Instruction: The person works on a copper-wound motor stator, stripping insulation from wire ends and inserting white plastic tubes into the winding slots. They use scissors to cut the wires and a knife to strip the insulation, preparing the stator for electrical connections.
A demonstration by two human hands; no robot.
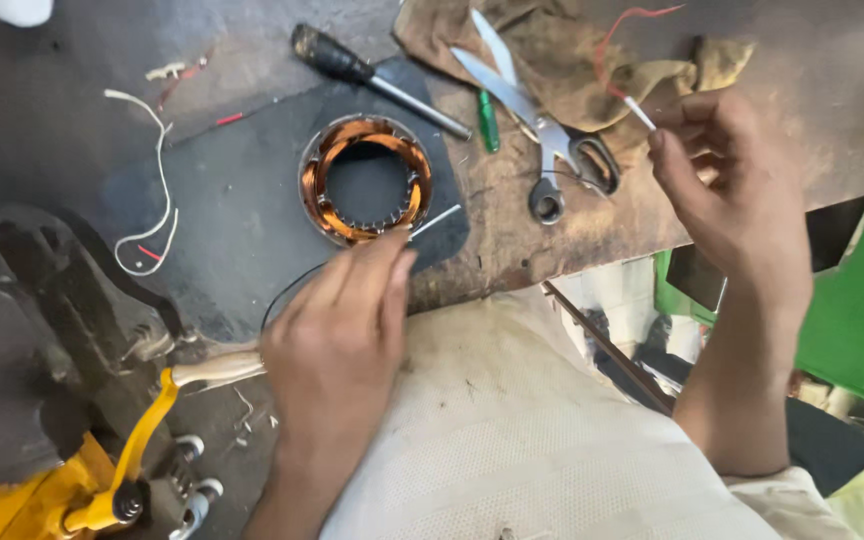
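Left hand: we saw the left hand (337,335) low in the middle of the frame, back to the camera, fingers drawn narrow and pinched on the near end of a thin white sleeve (435,222).
White sleeve: it ran up and to the right from the fingertips, ending just beside the lower right rim of the stator.
Right hand: the right hand (732,185) was raised at the upper right, thumb and fingers closed on a short white tube (638,112) that poked out to the upper left.
Red wire: a thin red wire (624,28) curled above that tube, over the rag; we could not tell whether the two joined.
Stator: the round stator (366,178) with copper windings lay on a dark mat (242,190) at the upper middle, above the left hand.
Scissors: the scissors (542,130) lay open on the table (512,225), between the stator and the right hand, blades over a brown rag (552,45).
Screwdrivers: a black-handled screwdriver (352,68) lay above the stator, and a small green one (489,122) just beside the scissors.
Left edge: a dark vise (42,320) with yellow parts (102,480) filled the lower left.
White wire: a loose white wire (157,200) lay at the upper left.
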